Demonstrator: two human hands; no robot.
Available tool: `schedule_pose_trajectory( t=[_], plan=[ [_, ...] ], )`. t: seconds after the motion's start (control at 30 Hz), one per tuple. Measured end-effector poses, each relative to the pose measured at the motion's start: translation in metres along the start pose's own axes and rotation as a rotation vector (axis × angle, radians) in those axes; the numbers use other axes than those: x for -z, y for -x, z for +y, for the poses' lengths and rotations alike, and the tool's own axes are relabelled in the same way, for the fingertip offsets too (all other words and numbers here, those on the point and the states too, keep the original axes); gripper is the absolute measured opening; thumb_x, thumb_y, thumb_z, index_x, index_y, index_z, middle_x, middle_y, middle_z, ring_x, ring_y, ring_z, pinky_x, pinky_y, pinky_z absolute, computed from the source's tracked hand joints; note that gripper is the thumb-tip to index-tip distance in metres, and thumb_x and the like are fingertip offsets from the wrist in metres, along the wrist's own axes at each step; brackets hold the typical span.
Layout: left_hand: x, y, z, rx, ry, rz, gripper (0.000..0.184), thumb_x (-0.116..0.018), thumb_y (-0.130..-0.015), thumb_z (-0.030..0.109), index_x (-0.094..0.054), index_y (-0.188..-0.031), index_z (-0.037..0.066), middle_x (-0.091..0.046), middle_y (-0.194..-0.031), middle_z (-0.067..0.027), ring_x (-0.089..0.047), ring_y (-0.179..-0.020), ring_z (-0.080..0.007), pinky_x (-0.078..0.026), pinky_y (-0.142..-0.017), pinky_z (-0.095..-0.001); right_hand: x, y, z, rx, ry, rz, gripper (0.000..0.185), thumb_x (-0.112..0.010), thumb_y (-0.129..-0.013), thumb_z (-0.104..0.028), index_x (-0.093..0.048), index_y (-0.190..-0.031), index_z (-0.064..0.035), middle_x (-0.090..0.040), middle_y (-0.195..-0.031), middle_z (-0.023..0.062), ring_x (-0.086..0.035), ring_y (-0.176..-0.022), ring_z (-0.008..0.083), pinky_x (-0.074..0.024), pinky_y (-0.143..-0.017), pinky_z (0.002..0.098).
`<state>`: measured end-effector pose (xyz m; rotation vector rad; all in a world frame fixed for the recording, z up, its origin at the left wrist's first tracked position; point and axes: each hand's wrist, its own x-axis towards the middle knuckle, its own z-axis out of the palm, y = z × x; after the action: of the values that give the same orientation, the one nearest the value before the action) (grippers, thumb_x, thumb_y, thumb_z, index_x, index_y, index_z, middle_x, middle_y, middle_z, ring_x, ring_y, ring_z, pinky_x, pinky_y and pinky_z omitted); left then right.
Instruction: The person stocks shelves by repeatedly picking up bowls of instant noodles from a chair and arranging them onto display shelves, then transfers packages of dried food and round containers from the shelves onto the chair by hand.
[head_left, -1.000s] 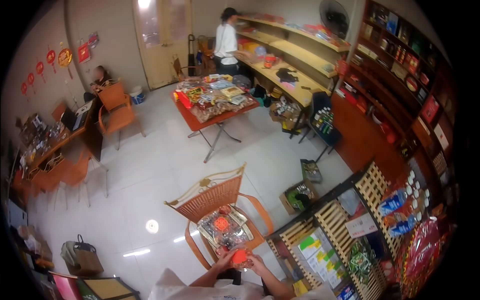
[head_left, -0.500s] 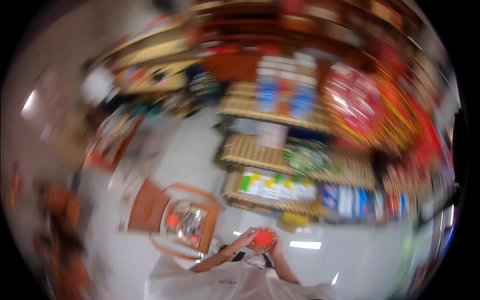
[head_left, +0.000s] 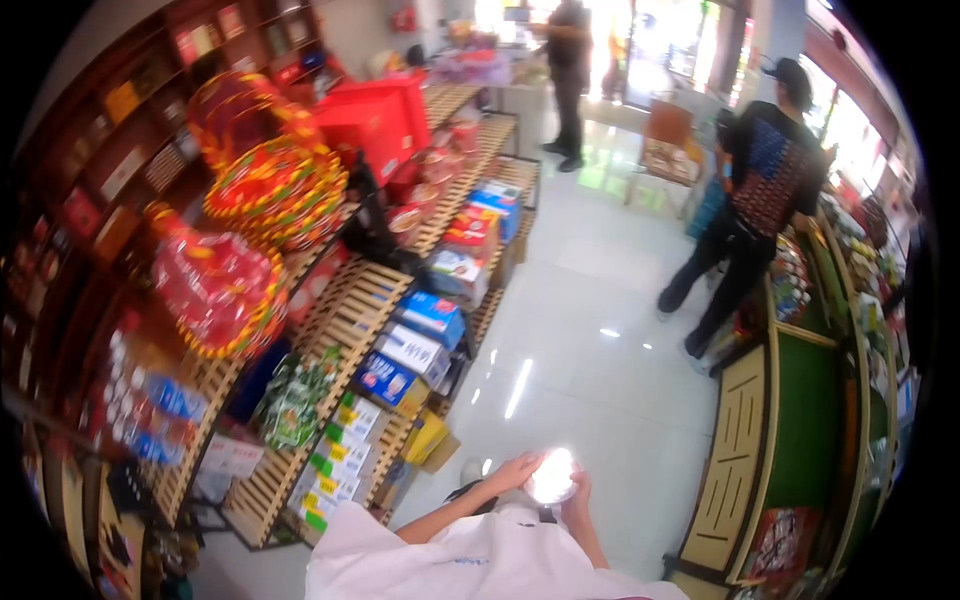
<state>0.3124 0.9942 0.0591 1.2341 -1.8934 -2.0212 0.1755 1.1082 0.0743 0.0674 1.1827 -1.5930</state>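
Observation:
A small round package (head_left: 552,476), washed out by bright glare, is held between both hands in front of the white shirt at the bottom centre. My left hand (head_left: 517,471) grips its left side. On its right side my right hand (head_left: 579,489) has its fingers closed round the edge. The glare hides the package's surface and contents.
Slatted shelves (head_left: 350,290) at the left hold boxes, bottles and red wrapped baskets (head_left: 225,285). A person in a dark patterned shirt (head_left: 770,160) stands by a green-backed shelf (head_left: 810,400) at the right. Farther back are another person (head_left: 567,80) and a chair (head_left: 668,130).
The view has swung right, away from the chair and the table of packets, to an aisle with two people. The package, red before, now shines white; both hands still hold it.

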Motion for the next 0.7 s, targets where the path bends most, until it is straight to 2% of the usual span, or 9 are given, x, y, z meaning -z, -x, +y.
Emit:
schedule_pose_trajectory(
  t=[0.1, 0.13, 0.23, 0.27, 0.37, 0.43, 0.5, 0.6, 0.7],
  plan=[
    [0.014, -0.029, 0.005, -0.080, -0.084, -0.009, 0.059, -0.041, -0.091, 0.050, -0.047, -0.125, 0.003, -0.063, -0.085, -0.0149, -0.061, -0.064, -0.0196, -0.048, -0.058, -0.0299, -0.017, -0.014, -0.021, -0.020, 0.037, -0.104, 0.046, -0.043, -0.078, -0.027, -0.049, -0.116, -0.0013, -0.055, -0.112, 0.0103, -0.054, -0.103, 0.0223, -0.0427, -0.090, 0.0342],
    [0.024, -0.032, 0.010, -0.069, -0.048, -0.016, 0.058, -0.039, -0.092, 0.049, -0.047, -0.125, 0.002, -0.063, -0.091, -0.0168, -0.062, -0.072, -0.0225, -0.048, -0.064, -0.0309, -0.026, -0.022, -0.030, -0.051, 0.131, -0.119, 0.046, -0.042, -0.081, -0.029, -0.049, -0.118, -0.0028, -0.054, -0.116, 0.0105, -0.054, -0.104, 0.0206, -0.0433, -0.089, 0.0342],
    [0.057, -0.062, -0.004, -0.120, 0.000, 0.042, 0.054, -0.036, -0.094, 0.045, -0.049, -0.124, 0.002, -0.061, -0.103, -0.0187, -0.060, -0.091, -0.0255, -0.046, -0.079, -0.0319, -0.054, -0.064, -0.041, -0.147, 0.411, -0.169, 0.043, -0.042, -0.083, -0.031, -0.051, -0.116, -0.0056, -0.060, -0.103, 0.0077, -0.060, -0.083, 0.0148, -0.0488, -0.064, 0.0270],
    [0.070, -0.075, -0.009, -0.172, 0.004, 0.124, 0.052, -0.035, -0.094, 0.042, -0.051, -0.122, 0.002, -0.060, -0.109, -0.0186, -0.058, -0.101, -0.0257, -0.043, -0.087, -0.0319, -0.062, -0.084, -0.041, -0.195, 0.513, -0.154, 0.041, -0.042, -0.084, -0.032, -0.053, -0.115, -0.0070, -0.062, -0.093, 0.0042, -0.060, -0.071, 0.0118, -0.0447, -0.053, 0.0226],
    [0.114, -0.111, -0.011, -0.036, 0.114, 0.184, 0.050, -0.035, -0.094, 0.041, -0.053, -0.120, 0.001, -0.057, -0.117, -0.0173, -0.051, -0.112, -0.0251, -0.035, -0.096, -0.0316, -0.088, -0.151, -0.035, -0.236, 0.728, -0.110, 0.040, -0.043, -0.085, -0.032, -0.054, -0.114, -0.0072, -0.062, -0.088, 0.0033, -0.057, -0.065, 0.0104, -0.0422, -0.051, 0.0222],
    [0.152, -0.128, 0.029, -0.038, 0.149, 0.220, 0.050, -0.034, -0.095, 0.040, -0.054, -0.118, 0.001, -0.057, -0.116, -0.0176, -0.053, -0.109, -0.0249, -0.037, -0.094, -0.0323, -0.113, -0.192, -0.036, -0.201, 0.670, -0.160, 0.041, -0.044, -0.086, -0.035, -0.054, -0.113, -0.0059, -0.060, -0.087, 0.0035, -0.054, -0.062, 0.0096, -0.0395, -0.050, 0.0216],
    [0.191, -0.152, 0.064, 0.252, 0.242, 0.120, 0.048, -0.034, -0.095, 0.038, -0.055, -0.116, 0.000, -0.058, -0.114, -0.0173, -0.054, -0.107, -0.0252, -0.039, -0.093, -0.0326, -0.147, -0.226, -0.053, -0.150, 0.688, -0.200, 0.045, -0.046, -0.087, -0.038, -0.054, -0.115, -0.0045, -0.059, -0.087, 0.0041, -0.054, -0.062, 0.0100, -0.0398, -0.051, 0.0214],
    [0.231, -0.198, 0.066, -0.062, 0.141, 0.339, 0.045, -0.038, -0.094, 0.038, -0.055, -0.113, 0.001, -0.059, -0.108, -0.0189, -0.057, -0.103, -0.0248, -0.043, -0.087, -0.0333, -0.210, -0.247, -0.097, -0.216, 0.697, -0.163, 0.047, -0.052, -0.086, -0.039, -0.054, -0.116, -0.0024, -0.059, -0.089, 0.0051, -0.057, -0.068, 0.0114, -0.0421, -0.054, 0.0221],
    [0.258, -0.239, 0.080, -0.020, 0.189, 0.414, 0.044, -0.043, -0.092, 0.039, -0.053, -0.114, 0.002, -0.060, -0.106, -0.0188, -0.056, -0.102, -0.0255, -0.042, -0.088, -0.0336, -0.251, -0.271, -0.133, -0.181, 0.575, -0.208, 0.048, -0.057, -0.084, -0.037, -0.054, -0.114, 0.0002, -0.060, -0.088, 0.0059, -0.058, -0.070, 0.0126, -0.0447, -0.056, 0.0237]
  ],
)
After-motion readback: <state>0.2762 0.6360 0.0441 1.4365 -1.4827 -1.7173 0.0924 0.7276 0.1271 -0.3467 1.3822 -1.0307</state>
